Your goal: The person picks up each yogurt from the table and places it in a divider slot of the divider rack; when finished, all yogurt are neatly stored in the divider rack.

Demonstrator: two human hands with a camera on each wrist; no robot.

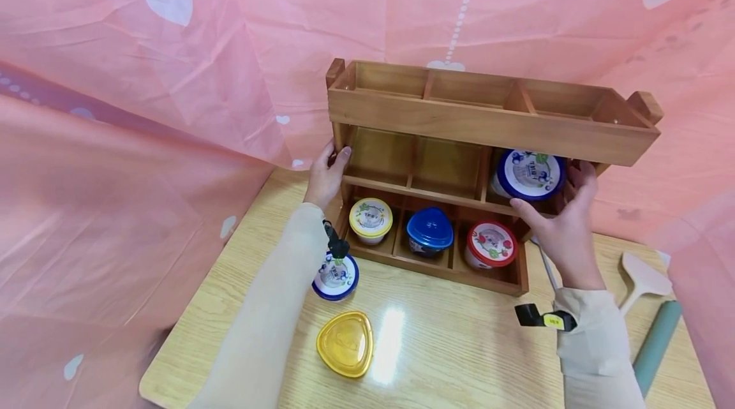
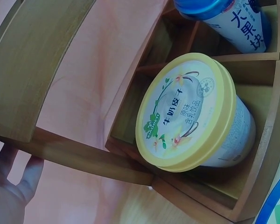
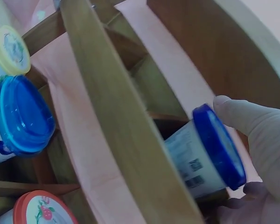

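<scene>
A three-tier wooden rack [image 1: 425, 189] stands on the table. My left hand [image 1: 326, 174] grips its left side post [image 2: 91, 158], with the thumb in front. On the right of the middle tier, my right hand [image 1: 565, 224] holds a blue-lidded tub [image 1: 531, 174] by the lid, thumb on one side and fingers on the other; the tub sits tilted in the compartment, its base hidden by the shelf's front board in the right wrist view. Across the bottom tier stand a yellow-lidded tub [image 1: 371, 221], a cup with a blue three-sided lid [image 1: 430, 230] and a red-lidded tub [image 1: 491, 244].
Another blue-lidded tub [image 1: 335, 277] stands before the rack, partly behind my left forearm. Nearer lies a yellow three-sided lid or lidded cup [image 1: 346, 344]. On the right are a beige spatula [image 1: 644, 278] and a grey-green roll [image 1: 658, 342]. Pink cloth [image 1: 287, 45] hangs behind.
</scene>
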